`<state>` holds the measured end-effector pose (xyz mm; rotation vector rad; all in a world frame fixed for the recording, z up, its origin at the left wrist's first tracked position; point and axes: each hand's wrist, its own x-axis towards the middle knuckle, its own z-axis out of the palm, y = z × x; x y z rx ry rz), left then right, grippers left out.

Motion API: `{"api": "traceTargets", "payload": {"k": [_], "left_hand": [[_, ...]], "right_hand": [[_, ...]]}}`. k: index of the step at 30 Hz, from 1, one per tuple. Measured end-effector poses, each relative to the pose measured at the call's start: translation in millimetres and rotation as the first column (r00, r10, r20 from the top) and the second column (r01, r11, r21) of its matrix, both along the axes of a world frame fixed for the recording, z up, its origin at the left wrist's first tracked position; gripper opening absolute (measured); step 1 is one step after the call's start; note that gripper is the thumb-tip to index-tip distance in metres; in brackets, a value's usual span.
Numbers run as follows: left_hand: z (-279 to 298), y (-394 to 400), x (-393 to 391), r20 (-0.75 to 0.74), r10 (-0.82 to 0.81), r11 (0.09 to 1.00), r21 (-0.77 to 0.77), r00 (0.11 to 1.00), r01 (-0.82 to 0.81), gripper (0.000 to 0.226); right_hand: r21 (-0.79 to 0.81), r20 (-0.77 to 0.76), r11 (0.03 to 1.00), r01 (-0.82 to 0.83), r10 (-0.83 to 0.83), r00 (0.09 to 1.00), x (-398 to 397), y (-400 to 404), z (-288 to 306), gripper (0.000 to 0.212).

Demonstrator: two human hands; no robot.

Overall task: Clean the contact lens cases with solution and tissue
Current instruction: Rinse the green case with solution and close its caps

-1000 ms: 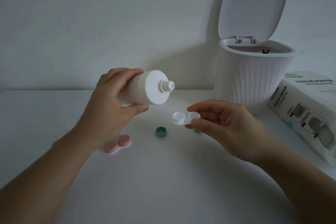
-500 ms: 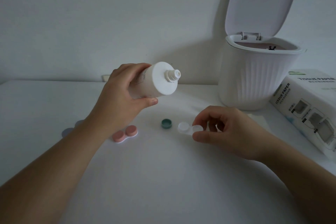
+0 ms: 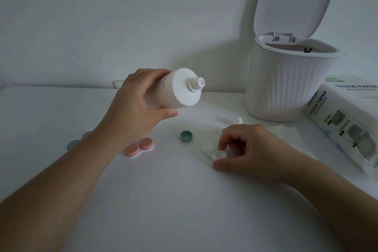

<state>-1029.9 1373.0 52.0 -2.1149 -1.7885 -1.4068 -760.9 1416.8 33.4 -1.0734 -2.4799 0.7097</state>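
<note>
Gripping a white solution bottle (image 3: pixel 173 90) around its body, the left hand (image 3: pixel 135 108) holds it tipped almost on its side above the table (image 3: pixel 143 200), the uncapped nozzle pointing to the right and toward the camera. The fingers wrap over the top of the bottle and the thumb presses beneath it.

The right hand (image 3: pixel 251 149) is low at the table surface, fingers curled, pinching the near end of an open white contact lens case (image 3: pixel 212 150) between thumb and fingertips. The case lies on the table with both wells uncapped. A teal cap (image 3: pixel 186 136) sits upturned just to the left of it, apart from the case.

A closed pink contact lens case (image 3: pixel 139 147) lies near the left forearm, and a pale blue case (image 3: pixel 78 141) is partly hidden behind that arm. A small white cap (image 3: pixel 239 120) stands beyond the right hand, and a sheet of tissue (image 3: pixel 286 135) lies flat behind the right wrist. At the back right stands a ribbed white bin (image 3: pixel 286 92) with its lid (image 3: pixel 294 0) raised, and beside it lies a pack of tissue paper (image 3: pixel 347 125).
</note>
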Motion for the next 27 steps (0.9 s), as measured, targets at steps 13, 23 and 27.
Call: {"api": "traceTargets", "payload": {"k": [13,23,27], "left_hand": [[-1.8,1.3,-0.3,-0.01,0.005,1.0,-0.012,1.0,-0.005,0.069],[-1.6,1.3,-0.3,-0.011,-0.009,1.0,-0.019,1.0,0.009,0.067],[-2.0,1.5,-0.6,-0.011,-0.007,1.0,-0.014,1.0,0.007,0.067]], "right_hand": [[-0.023,-0.153,0.997,-0.069,0.064,0.986,1.5,-5.2,2.4,0.027],[-0.012,-0.022,0.999,-0.046,0.045,0.999,-1.1,7.9,-5.4,0.03],[-0.009,-0.024,0.998,-0.058,0.058,0.998,-1.8,8.6,-4.9,0.019]]}}
